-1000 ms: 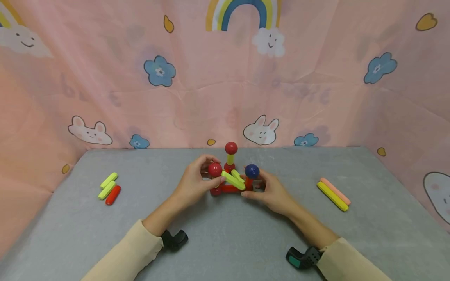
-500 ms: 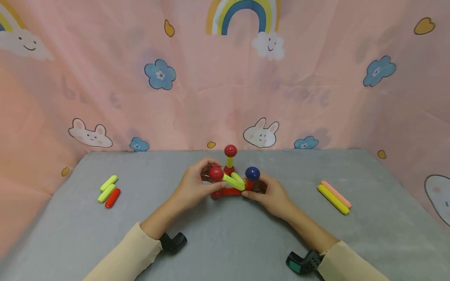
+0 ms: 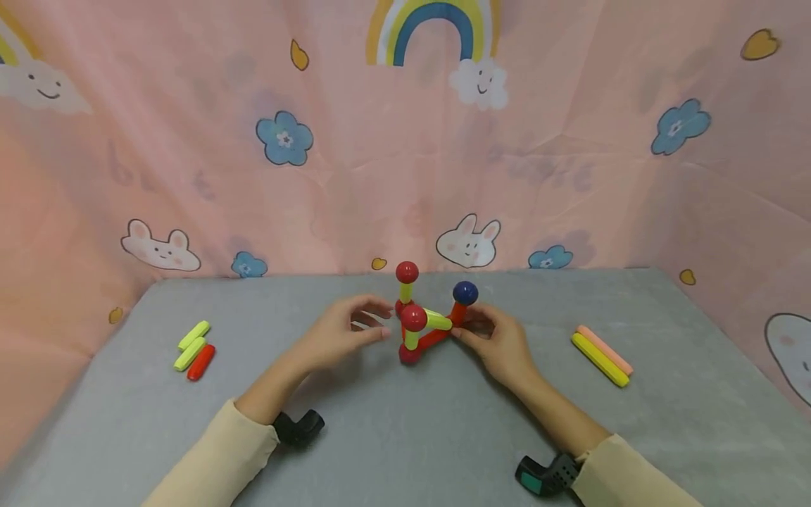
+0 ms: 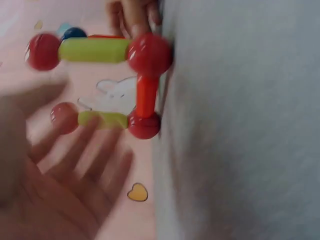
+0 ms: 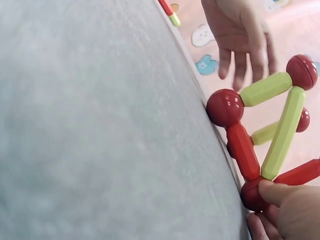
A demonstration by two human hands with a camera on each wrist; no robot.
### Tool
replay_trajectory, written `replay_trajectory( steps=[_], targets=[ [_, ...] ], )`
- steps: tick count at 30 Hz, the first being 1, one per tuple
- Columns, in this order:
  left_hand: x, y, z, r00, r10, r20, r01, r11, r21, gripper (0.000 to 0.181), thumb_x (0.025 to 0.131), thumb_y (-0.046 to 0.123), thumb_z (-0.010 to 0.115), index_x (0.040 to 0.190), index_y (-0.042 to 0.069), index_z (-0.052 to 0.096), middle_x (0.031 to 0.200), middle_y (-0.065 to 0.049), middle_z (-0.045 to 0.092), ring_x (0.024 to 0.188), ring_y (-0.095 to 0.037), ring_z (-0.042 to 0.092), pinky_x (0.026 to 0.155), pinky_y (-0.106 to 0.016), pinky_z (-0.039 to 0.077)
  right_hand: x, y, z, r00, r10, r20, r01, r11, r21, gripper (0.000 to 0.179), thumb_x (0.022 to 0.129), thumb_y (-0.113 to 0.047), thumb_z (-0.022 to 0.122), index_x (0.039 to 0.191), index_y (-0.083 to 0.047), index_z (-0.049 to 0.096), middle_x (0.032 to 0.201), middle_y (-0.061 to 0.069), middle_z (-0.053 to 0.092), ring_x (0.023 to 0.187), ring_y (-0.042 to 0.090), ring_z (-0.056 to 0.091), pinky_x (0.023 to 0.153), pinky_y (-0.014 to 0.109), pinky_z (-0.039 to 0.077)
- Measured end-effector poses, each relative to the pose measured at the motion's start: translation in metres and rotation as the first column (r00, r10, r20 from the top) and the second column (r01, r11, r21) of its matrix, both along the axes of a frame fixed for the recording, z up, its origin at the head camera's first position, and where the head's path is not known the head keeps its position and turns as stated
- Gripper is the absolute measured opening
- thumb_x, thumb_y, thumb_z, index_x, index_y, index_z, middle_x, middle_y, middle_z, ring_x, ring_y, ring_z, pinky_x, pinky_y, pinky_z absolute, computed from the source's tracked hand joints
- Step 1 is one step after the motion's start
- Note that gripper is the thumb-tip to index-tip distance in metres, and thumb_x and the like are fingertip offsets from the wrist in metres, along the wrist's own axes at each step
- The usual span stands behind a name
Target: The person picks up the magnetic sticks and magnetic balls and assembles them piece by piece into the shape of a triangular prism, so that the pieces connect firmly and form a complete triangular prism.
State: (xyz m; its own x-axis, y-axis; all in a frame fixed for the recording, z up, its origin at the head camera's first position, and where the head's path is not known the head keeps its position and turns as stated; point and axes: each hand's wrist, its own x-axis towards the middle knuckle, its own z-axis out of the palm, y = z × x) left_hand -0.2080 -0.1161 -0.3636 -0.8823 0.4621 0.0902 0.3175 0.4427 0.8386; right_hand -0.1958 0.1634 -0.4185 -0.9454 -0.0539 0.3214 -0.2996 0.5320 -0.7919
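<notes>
A frame of sticks and balls, like a magnetic building toy, stands on the table. Its red base stick (image 5: 243,152) joins two red balls. Upright yellow-green sticks carry a near red ball (image 3: 415,317) and a far red ball (image 3: 407,272). A dark blue ball (image 3: 465,293) tops a red stick at the right corner. One yellow-green stick (image 5: 283,132) slants from the near top ball down to that corner. My right hand (image 3: 507,345) pinches the red corner ball (image 5: 254,195), thumb on top. My left hand (image 3: 336,327), fingers spread, hovers left of the frame without touching it.
Two yellow-green sticks (image 3: 190,353) and a red stick (image 3: 201,362) lie at the left. On the right, a yellow stick (image 3: 600,360) lies beside a pink stick (image 3: 605,349). A patterned pink cloth (image 3: 355,176) hangs behind the grey table (image 3: 405,436).
My left hand has let go of the near top red ball and drawn back left. The frame has turned counterclockwise from above, its blue-topped corner swinging back. My right hand keeps its hold.
</notes>
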Motion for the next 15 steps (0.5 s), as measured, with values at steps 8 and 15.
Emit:
replay_trajectory(
  steps=[8,15],
  targets=[
    [-0.043,0.021,-0.007,0.992,0.107,0.065,-0.094,0.978,-0.185,0.062,0.096,0.014,0.068,0.152,0.013,0.042,0.146,-0.014,0.057,0.130,-0.032,0.059,0.108,-0.049,0.050,-0.001,0.004,0.001,0.994,-0.097,0.044,0.097,0.995,0.002,0.025,0.087,-0.006,0.077,0.110,0.001,0.069,0.096,0.016,0.074,0.082,0.020,0.071,0.075,0.025,0.059],
    [-0.061,0.030,-0.019,0.999,-0.046,0.002,0.045,0.990,-0.136,0.036,0.097,0.011,0.067,0.132,0.003,0.062,0.129,-0.014,0.067,0.122,-0.031,0.065,0.106,-0.044,0.052,0.021,-0.014,0.016,0.962,0.129,0.242,-0.135,0.991,0.011,0.016,0.090,-0.013,0.071,0.104,-0.006,0.070,0.083,0.006,0.070,0.062,0.014,0.061,0.054,0.025,0.050]
  ],
)
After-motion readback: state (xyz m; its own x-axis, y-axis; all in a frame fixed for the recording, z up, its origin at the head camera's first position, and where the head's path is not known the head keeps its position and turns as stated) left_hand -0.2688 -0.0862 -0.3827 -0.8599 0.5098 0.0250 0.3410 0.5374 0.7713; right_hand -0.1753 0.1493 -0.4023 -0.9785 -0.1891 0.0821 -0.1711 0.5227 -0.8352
